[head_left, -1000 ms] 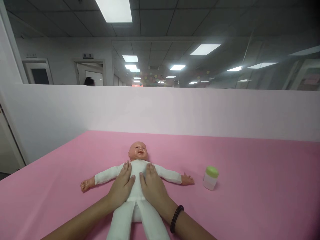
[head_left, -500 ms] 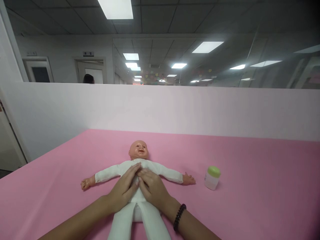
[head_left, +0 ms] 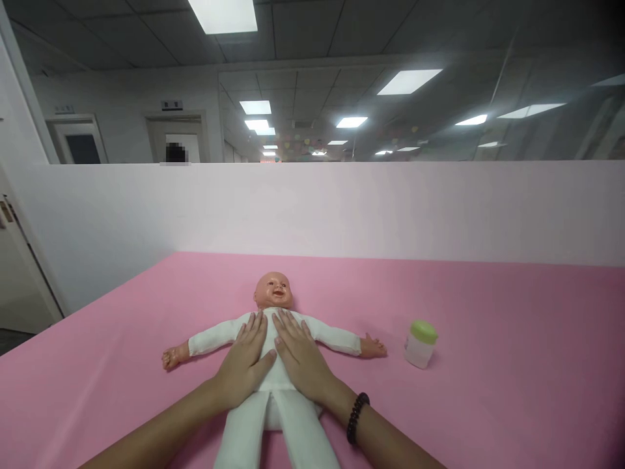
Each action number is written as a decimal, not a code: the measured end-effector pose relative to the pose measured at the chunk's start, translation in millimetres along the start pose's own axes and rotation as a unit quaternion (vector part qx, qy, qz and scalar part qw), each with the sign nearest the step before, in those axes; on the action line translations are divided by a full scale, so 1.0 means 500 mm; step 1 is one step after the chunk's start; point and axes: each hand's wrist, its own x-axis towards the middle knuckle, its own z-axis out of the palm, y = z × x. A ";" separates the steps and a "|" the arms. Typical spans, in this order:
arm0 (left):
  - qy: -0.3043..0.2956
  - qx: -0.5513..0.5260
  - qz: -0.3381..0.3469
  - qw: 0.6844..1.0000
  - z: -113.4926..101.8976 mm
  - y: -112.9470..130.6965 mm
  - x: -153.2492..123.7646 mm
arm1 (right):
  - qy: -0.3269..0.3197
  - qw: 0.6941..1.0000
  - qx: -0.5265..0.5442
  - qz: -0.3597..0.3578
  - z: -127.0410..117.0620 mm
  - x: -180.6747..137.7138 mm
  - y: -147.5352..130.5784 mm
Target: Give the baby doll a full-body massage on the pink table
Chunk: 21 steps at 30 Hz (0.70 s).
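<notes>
Baby doll point(head_left: 277, 381), lying on its back on a pink padded surface point(head_left: 512, 365), its head point(head_left: 274, 290) pointing away from the person, its arms stretched out to both sides and its legs running toward the near edge of the view, where the feet are cut off. The left hand point(head_left: 245, 361) and the right hand point(head_left: 301, 358) lie flat on its white torso, one on each side of the midline, fingers extended toward the shoulders and gripping nothing; the thumbs angle inward and come near each other, though whether they touch is hard to tell. How firmly the palms press cannot be told either. The torso, sleeves and legs look like stuffed fabric, so they will probably give under the palms and offer good friction, while the glossy head and the doll's molded ends of the arms look stiffer and smoother, likely more slippery. The whole doll is probably light and not fragile, but floppy where cloth meets molded parts; a lift would best take the torso from both sides, with support behind the head, rather than a limb. A dark beaded bracelet point(head_left: 358, 418) circles the right wrist. A small translucent jar with a green lid point(head_left: 420, 345) stands beyond the doll's outstretched arm on the person's right, touching neither.
</notes>
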 end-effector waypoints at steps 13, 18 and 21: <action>0.092 -0.016 0.009 0.996 -0.007 0.009 -0.008 | 0.205 0.978 0.035 0.010 0.017 -0.020 0.015; 0.102 -0.018 0.146 0.984 -0.013 0.016 -0.019 | 0.224 0.964 0.084 -0.112 0.009 -0.028 0.009; 0.054 -0.025 0.156 0.986 -0.013 0.016 -0.021 | 0.118 0.982 0.083 -0.123 -0.005 -0.025 0.003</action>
